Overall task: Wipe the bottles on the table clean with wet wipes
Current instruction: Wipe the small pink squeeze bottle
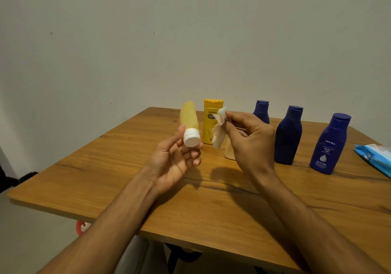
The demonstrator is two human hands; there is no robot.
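My left hand (176, 157) holds a pale yellow bottle (189, 117) above the table, its white cap (191, 138) pointing toward me. To its right, my right hand (249, 140) pinches a crumpled white wet wipe (219, 130), which hangs a short way from the bottle. Behind them stands a yellow Vaseline bottle (211, 121). Three dark blue bottles stand to the right: a far one (262, 111), a middle one (288, 135) and a Nivea one (329, 144). A cream bottle (229, 152) is mostly hidden behind my right hand.
The wooden table (127, 168) ends in a near edge and a left edge. A blue pack of wet wipes (374, 157) lies at the right border. A plain wall rises behind the table. Something red (80, 227) shows below the table's near edge.
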